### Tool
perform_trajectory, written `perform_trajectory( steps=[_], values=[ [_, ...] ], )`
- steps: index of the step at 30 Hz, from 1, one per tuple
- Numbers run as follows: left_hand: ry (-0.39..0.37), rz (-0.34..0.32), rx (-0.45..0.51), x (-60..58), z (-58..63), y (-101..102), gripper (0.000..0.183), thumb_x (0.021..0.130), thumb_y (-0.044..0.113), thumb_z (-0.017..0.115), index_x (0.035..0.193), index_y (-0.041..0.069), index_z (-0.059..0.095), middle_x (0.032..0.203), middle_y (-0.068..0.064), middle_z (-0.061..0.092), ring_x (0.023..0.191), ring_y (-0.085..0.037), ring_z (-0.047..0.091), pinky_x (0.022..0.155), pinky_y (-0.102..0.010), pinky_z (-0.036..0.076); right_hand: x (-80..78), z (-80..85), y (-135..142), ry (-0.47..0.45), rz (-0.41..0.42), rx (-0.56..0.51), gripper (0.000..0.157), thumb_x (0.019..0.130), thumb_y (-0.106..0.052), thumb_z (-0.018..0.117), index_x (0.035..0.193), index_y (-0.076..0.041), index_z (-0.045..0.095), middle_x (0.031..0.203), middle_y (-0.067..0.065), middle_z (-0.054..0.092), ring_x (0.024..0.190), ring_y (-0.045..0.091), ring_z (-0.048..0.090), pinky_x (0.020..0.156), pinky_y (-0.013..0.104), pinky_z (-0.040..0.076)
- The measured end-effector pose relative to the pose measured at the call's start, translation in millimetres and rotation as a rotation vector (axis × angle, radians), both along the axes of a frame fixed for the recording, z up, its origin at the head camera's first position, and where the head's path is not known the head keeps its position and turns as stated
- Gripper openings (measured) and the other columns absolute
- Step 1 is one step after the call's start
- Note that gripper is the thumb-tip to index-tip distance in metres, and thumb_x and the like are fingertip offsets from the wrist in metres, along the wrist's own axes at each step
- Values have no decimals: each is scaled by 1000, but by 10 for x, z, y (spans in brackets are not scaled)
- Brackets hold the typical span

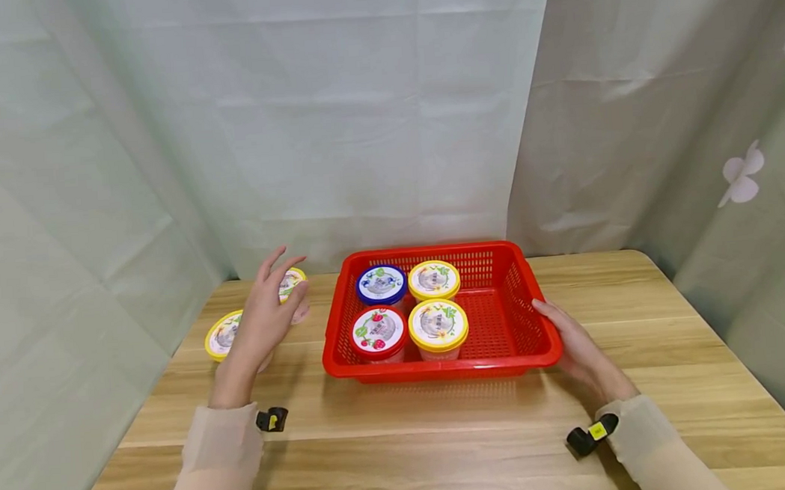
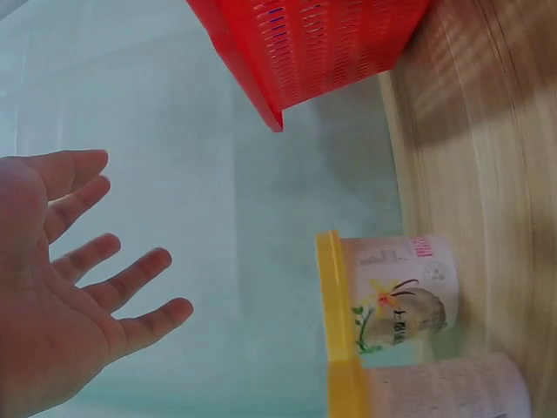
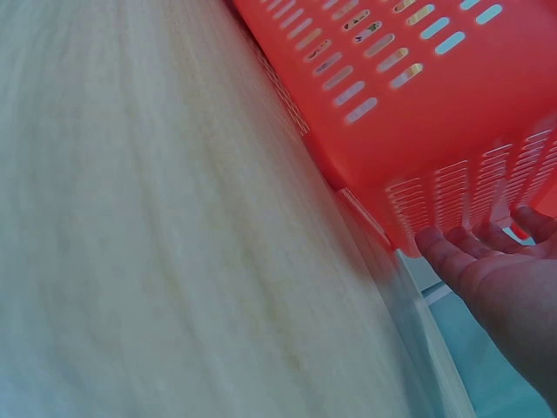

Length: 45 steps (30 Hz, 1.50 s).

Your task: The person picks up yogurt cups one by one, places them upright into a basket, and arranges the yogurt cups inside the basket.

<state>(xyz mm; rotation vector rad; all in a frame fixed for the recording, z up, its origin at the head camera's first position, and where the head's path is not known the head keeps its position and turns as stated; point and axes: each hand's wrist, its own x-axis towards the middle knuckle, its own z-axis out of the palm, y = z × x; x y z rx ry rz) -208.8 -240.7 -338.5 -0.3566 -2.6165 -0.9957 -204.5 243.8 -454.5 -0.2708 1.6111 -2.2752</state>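
Note:
A red plastic basket (image 1: 494,366) stands on the table with several lidded ice cream tubs in its left and middle part. They are one blue-lidded tub (image 1: 381,283), one red-lidded tub (image 1: 379,333) and two yellow-lidded tubs (image 1: 438,325). At the basket's right end my right hand (image 1: 577,346) holds the rim, thumb over the top and fingers against the outer wall (image 3: 444,196). My left hand (image 1: 262,320), fingers spread and holding nothing, hovers above two more yellow-lidded tubs (image 2: 400,292) left of the basket. It partly hides both in the head view.
The wooden table (image 1: 405,454) carries everything. Pale curtains (image 1: 331,129) hang behind it and along both sides, close to its edges. Each wrist wears a strap with a small black piece (image 1: 272,419).

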Motion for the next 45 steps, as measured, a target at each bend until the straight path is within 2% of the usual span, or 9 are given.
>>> perform_trajectory(
  steps=[6,15,28,36,45],
  values=[
    [6,44,1,62,-98,-116,49,107,17,60,154,12,48,167,-16,28,149,-49,30,113,-72,29,-7,-8,-8,-4,3,3,45,113,-40,40,149,-14,34,125,5,63,108,21,67,88,36,59],
    [29,136,-19,154,-193,-286,46,106,16,61,150,5,52,163,-22,33,146,-53,33,111,-72,32,-9,-12,-11,6,-1,6,45,113,-38,40,150,-12,34,124,4,63,107,19,67,88,34,60],
    [32,209,-10,243,-308,-538,48,106,12,61,151,0,48,160,-29,33,146,-55,30,113,-74,24,1,-4,-12,9,15,8,47,113,-39,39,152,-12,33,125,5,63,108,20,66,89,34,59],
    [0,239,-23,272,-397,-623,50,109,26,57,151,-1,48,160,-32,32,143,-60,28,113,-77,17,-7,8,-23,1,6,11,47,114,-39,38,152,-12,33,125,4,64,108,19,66,89,35,59],
    [-44,267,-46,259,-454,-686,54,111,34,52,150,-2,47,161,-34,30,147,-57,24,115,-76,11,-7,23,-1,4,13,-10,41,114,-38,39,146,-13,39,121,4,65,104,19,68,87,35,60]
  ],
)
